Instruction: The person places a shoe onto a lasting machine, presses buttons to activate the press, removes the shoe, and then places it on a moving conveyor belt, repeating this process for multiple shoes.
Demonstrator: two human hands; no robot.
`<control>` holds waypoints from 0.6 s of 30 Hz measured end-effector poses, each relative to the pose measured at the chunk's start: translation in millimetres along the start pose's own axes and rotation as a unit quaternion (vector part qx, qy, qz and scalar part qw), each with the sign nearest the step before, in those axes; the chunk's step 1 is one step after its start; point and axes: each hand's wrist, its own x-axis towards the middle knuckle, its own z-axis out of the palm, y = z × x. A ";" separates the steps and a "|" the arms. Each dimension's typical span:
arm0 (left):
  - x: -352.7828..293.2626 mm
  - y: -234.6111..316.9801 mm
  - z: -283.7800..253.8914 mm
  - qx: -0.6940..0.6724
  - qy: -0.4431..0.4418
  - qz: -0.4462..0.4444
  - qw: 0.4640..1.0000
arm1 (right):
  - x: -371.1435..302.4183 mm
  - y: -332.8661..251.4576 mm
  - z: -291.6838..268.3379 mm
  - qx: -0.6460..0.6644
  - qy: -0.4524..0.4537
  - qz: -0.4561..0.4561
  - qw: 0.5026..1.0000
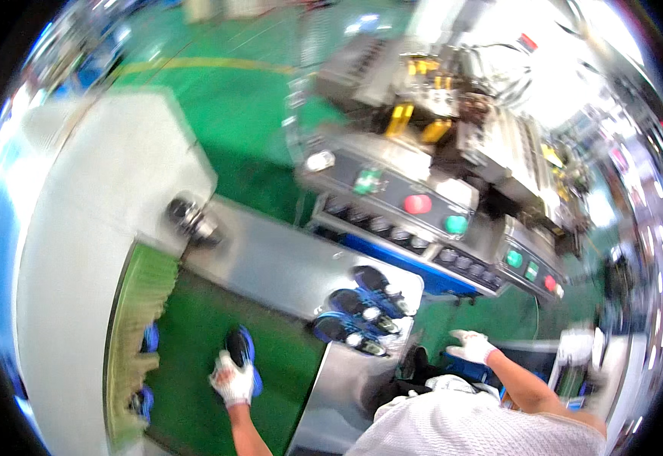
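My left hand (232, 381), in a white knit glove, is closed on a black and blue shoe (242, 349) over a green conveyor belt (194, 319). Its fingers partly cover the shoe. Off to the right, my right hand (470, 347), also gloved in white, is empty with its fingers stretched out and apart. Several more black and blue shoes (362, 308) sit side by side on a metal shelf (270, 254) between the belt and the machine. Motion blurs much of the picture.
Strips of a pale green curtain (137, 327) hang at the belt's left, with blue shoes (146, 403) partly showing by them. Ahead stands a machine with a control panel (392, 190) of red and green buttons. A grey housing (96, 182) stands at left.
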 end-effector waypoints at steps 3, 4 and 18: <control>-66.0 49.7 3.3 -0.070 -0.141 -0.034 0.987 | 5.1 -47.3 -28.3 0.048 -0.031 -0.114 0.992; -85.3 92.6 -28.5 -0.161 -0.188 -0.076 0.966 | 24.6 -27.7 6.4 0.042 0.038 -0.139 0.989; -100.0 382.2 -159.0 -0.280 -0.096 0.408 0.864 | 30.7 -95.7 -140.7 0.733 -0.489 -0.216 0.420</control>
